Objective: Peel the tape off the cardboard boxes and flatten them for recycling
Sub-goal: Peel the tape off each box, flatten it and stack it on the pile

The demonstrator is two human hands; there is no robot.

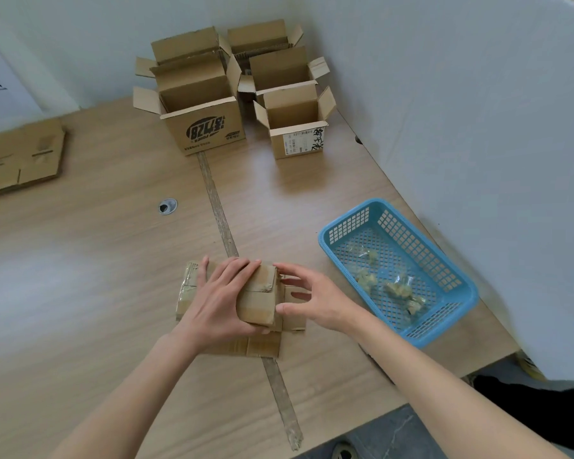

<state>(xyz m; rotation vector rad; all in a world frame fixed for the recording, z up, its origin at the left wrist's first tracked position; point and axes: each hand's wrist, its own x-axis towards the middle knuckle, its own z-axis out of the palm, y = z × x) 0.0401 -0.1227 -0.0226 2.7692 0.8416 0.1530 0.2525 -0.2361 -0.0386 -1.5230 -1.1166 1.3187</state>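
Observation:
A small brown cardboard box with strips of tape across it lies partly collapsed on the wooden table, near the front middle. My left hand lies over its top and left side, fingers wrapped around it. My right hand is at the box's right edge, fingers spread and touching the flaps there. Several open boxes stand at the far edge: a large printed box, a small labelled box, and others behind them.
A blue plastic basket at the right holds several crumpled balls of tape. Flattened cardboard lies at the far left. A round cable hole is in the table. A white partition stands along the right side.

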